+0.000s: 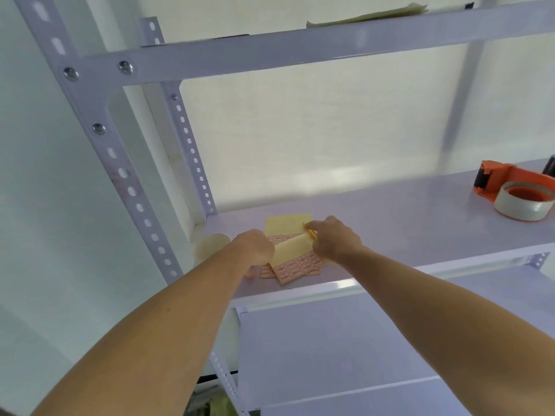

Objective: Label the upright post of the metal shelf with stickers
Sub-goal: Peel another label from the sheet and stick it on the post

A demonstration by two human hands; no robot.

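Observation:
A stack of sticker sheets (295, 267) with small red-framed labels on yellow backing lies on the shelf board (420, 217) near its left end. My left hand (255, 250) presses down on the left side of the stack, fingers curled. My right hand (335, 238) pinches the folded-back yellow edge of the top sheet at its upper right. The upright post (99, 130), pale grey with slots and bolts, rises at the left, apart from both hands. No sticker shows on the post.
An orange tape dispenser (516, 192) with a roll of tape sits at the right end of the shelf. A second perforated post (187, 133) stands at the back left. An upper shelf beam (300, 52) crosses overhead; lower shelves lie below.

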